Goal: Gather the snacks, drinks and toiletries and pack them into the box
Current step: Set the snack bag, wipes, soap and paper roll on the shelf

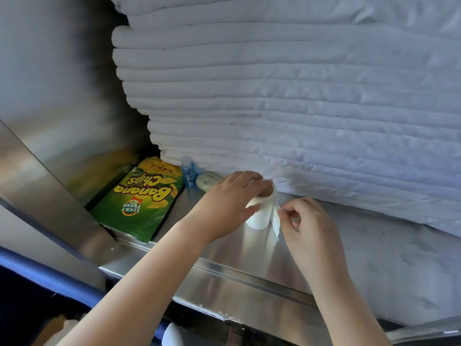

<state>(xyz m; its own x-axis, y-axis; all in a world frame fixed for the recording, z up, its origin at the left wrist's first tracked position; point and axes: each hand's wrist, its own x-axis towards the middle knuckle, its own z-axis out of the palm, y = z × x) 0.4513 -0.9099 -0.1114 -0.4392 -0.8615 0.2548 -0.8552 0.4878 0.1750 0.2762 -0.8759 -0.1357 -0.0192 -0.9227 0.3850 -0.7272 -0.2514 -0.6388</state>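
A white toilet paper roll (259, 216) stands on the steel shelf (249, 260). My left hand (229, 198) grips it from above and the side. My right hand (306, 223) pinches the loose end of the paper (275, 221), which hangs off the roll's right side. To the left lies a green bag of banana chips (139, 198), flat on the shelf. Between the bag and my left hand stand a small blue bottle (188, 174) and a pale wrapped soap bar (207, 181). No box is in view.
A tall stack of folded white linen (299, 101) fills the shelf behind and right of the roll. A steel post (50, 191) slants along the left. Below the shelf edge are a blue rail (50, 273) and something white (172, 335).
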